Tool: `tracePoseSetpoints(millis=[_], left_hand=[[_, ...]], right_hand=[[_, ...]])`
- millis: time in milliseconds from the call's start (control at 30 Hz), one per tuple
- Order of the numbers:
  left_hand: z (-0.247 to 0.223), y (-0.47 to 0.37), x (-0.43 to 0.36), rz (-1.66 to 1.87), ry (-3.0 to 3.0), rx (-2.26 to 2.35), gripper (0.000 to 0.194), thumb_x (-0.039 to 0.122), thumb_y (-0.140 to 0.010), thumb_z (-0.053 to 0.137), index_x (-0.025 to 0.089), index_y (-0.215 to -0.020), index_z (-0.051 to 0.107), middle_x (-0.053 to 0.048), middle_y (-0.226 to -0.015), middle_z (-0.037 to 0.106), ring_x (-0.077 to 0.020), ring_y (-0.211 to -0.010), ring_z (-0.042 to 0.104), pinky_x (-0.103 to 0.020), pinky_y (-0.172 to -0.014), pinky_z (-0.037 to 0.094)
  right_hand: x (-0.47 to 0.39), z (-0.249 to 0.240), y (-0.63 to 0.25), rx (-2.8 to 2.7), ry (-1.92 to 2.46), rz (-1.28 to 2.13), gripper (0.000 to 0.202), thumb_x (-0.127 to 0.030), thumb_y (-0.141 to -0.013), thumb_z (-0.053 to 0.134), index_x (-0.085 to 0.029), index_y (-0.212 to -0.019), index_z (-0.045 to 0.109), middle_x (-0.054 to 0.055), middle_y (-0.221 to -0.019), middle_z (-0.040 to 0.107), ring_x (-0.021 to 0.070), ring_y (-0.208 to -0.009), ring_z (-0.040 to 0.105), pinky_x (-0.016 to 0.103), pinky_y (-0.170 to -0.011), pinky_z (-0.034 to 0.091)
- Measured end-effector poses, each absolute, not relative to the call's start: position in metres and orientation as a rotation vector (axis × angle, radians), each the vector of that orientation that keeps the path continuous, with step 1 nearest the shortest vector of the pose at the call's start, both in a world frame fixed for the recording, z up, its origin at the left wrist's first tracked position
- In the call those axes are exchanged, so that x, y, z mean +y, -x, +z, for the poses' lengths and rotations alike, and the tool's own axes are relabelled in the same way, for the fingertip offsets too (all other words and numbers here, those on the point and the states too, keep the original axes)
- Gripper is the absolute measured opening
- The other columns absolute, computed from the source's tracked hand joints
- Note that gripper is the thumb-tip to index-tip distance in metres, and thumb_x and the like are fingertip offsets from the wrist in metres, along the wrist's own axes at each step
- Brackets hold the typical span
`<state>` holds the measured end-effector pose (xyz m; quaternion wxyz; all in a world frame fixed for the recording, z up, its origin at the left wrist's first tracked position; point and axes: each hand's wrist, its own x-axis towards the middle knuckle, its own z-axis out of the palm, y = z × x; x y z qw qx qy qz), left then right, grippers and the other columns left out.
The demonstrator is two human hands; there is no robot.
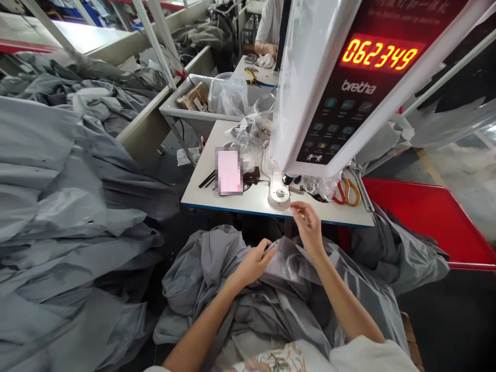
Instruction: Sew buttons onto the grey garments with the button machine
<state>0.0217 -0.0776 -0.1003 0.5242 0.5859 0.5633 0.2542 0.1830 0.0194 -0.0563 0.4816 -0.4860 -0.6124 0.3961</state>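
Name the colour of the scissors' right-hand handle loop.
Orange-yellow, seen best in the head view.

Red tray (434, 219), orange-handled scissors (358, 193), pale bin (194, 114)

The grey fabric (211, 258), smooth and faintly glossy, lies crumpled in deep, loose folds over the person's lap, below the front edge of the table (201, 194); a raised portion is gripped in the left hand (251, 266). The white machine (304, 82) bears a dark panel with red digits, "062349"; its round lower die (279, 195), brightly lit, has a small metal centre and sits at the table's front edge.
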Motion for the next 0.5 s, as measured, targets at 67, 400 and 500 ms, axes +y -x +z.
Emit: tracePoseSetpoints(millis=[67,400,500], left_hand=[[-0.079,-0.018,-0.068,0.656,-1.429,1.306,0.029,0.045,-0.095,0.036,0.020,-0.088,0.047,0.006,-0.063,0.041,-0.0100,-0.057,0.038,-0.023,-0.056,0.028],[-0.048,-0.006,-0.017,0.925,-1.543,1.493,0.041,0.048,-0.095,0.038,0.017,-0.068,0.038,0.004,-0.061,0.033,-0.0091,-0.060,0.032,-0.023,-0.056,0.026],[-0.044,-0.006,-0.001,0.974,-1.579,1.516,0.045,0.051,-0.094,0.038,0.018,-0.065,0.030,0.004,-0.059,0.026,-0.0094,-0.058,0.029,-0.024,-0.055,0.023]], right_hand=[[0.005,-0.058,-0.191,-1.666,1.131,1.200,0.029,-0.042,-0.092,0.051,-0.021,-0.108,0.064,0.006,-0.102,0.067,0.0189,-0.095,0.062,0.031,-0.085,0.047],[0.006,-0.052,-0.195,-1.814,1.156,1.204,0.028,-0.041,-0.085,0.061,-0.020,-0.103,0.064,0.005,-0.093,0.068,0.0183,-0.083,0.063,0.030,-0.078,0.050],[0.016,-0.050,-0.185,-1.768,1.162,1.139,0.024,-0.039,-0.091,0.051,-0.020,-0.093,0.065,0.005,-0.087,0.068,0.0190,-0.080,0.065,0.032,-0.077,0.051]])
